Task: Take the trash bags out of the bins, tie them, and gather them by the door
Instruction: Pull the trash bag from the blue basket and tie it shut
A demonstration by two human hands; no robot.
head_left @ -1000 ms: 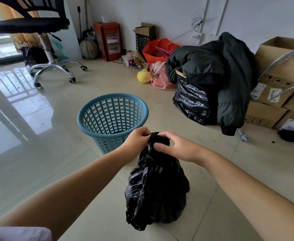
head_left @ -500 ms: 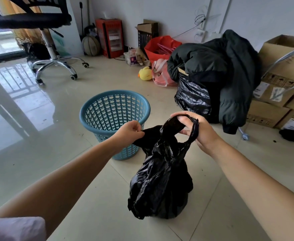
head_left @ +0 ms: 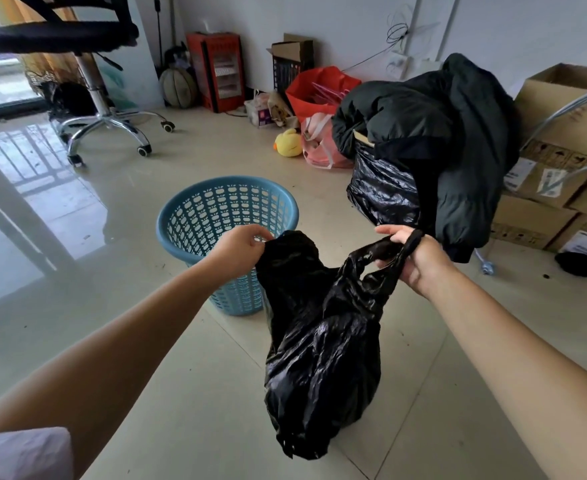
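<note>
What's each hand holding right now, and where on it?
Both hold the black trash bag: left hand pinches one top flap, right hand grips the other handle loop.

In front of you, the trash bag (head_left: 323, 348) is thin black plastic, crinkled and glossy, catching light along its folds. At ten o'clock from it, the bin (head_left: 195, 216) is matt blue plastic with a perforated lattice wall. The floor (head_left: 77, 271) is smooth polished tile, mirror-glossy toward nine o'clock. At one o'clock, a jacket (head_left: 441, 133) of soft matt black cloth lies over another shiny black plastic bag (head_left: 382, 192). Cardboard boxes (head_left: 562, 105) at two o'clock look dull brown paper. The chair base (head_left: 108, 128) at eleven o'clock is bright chromed metal.
</note>
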